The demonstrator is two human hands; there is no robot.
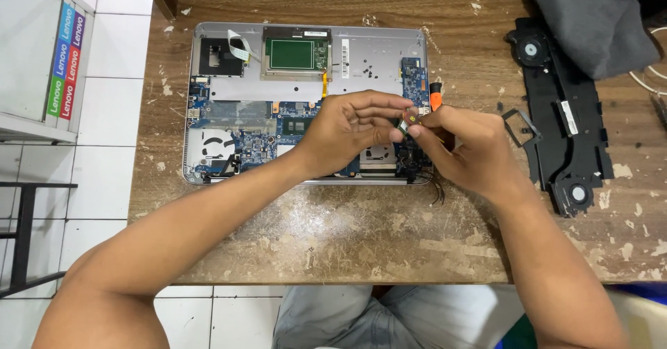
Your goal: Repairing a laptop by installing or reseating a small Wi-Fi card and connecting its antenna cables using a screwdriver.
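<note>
A small round part (413, 115), coppery and dark, sits pinched between the fingertips of both hands above the right end of the opened laptop (306, 102), which lies toward the far left of the wooden bench (361, 231). The left hand (347, 134) curls over the blue circuit board (257, 137), its thumb and fingers closing on the part from the left. The right hand (462, 147) grips it from the right, and an orange-and-black tool handle (435, 99) stands up just behind those fingers; whether the hand also holds that tool cannot be told.

The part is small and held only by fingertips, so a slip would likely drop it onto the exposed board, where it could lodge among the components or roll off toward the near edge of the bench. Thin dark wires (438, 190) trail out of the laptop's near right corner, just under the right wrist; a sideways move of that wrist could snag or tug them. The left forearm crosses the board's near edge, and leaning on it might press on the bare parts beneath.

Further out, a black fan assembly (566, 123) lies along the right side of the bench, well apart from the hands, with grey cloth (590, 15) at the far right corner overlapping its top.
</note>
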